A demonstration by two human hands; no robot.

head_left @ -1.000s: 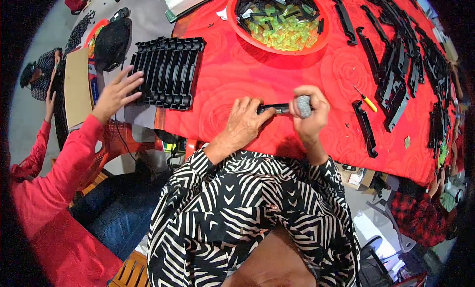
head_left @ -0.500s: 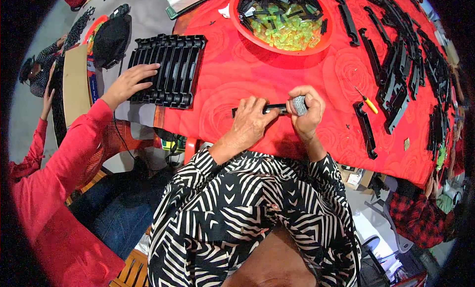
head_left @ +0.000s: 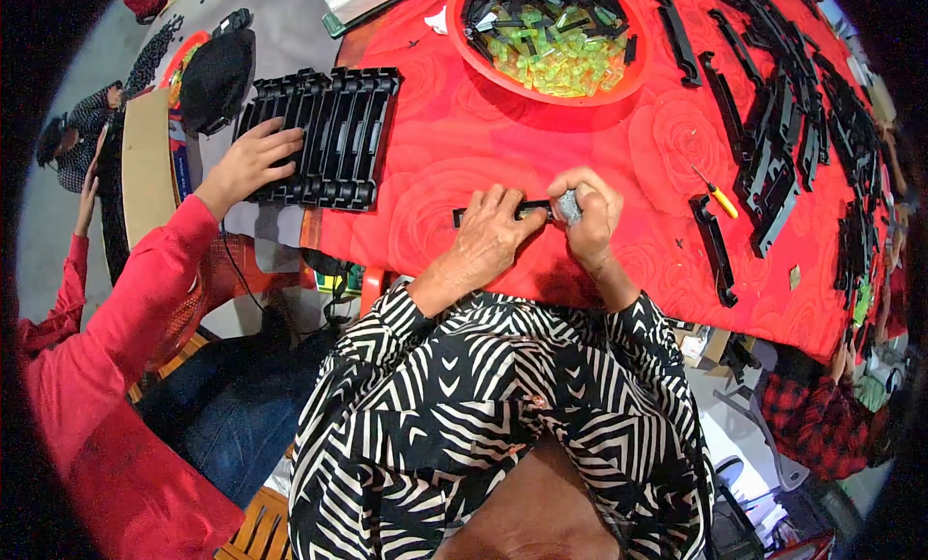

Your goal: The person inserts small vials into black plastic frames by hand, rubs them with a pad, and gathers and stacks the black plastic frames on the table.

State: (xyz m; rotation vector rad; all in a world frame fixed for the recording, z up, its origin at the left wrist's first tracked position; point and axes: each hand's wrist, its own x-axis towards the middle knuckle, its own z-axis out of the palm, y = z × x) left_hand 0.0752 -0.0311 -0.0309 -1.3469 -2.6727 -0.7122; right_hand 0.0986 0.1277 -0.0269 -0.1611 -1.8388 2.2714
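Black strip (head_left: 503, 213) lies under left hand (head_left: 488, 236) grip.

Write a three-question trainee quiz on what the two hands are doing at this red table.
1. True or false: the left hand presses down on a long black plastic strip lying on the red rose-patterned tablecloth.
2. The right hand has its grip on: A) a small grey cylindrical tool; B) the yellow-handled screwdriver; C) nothing.
3. Fill in: the round red bowl holds translucent ____ pieces among the black ones.

Key: 1 true; 2 A; 3 green.
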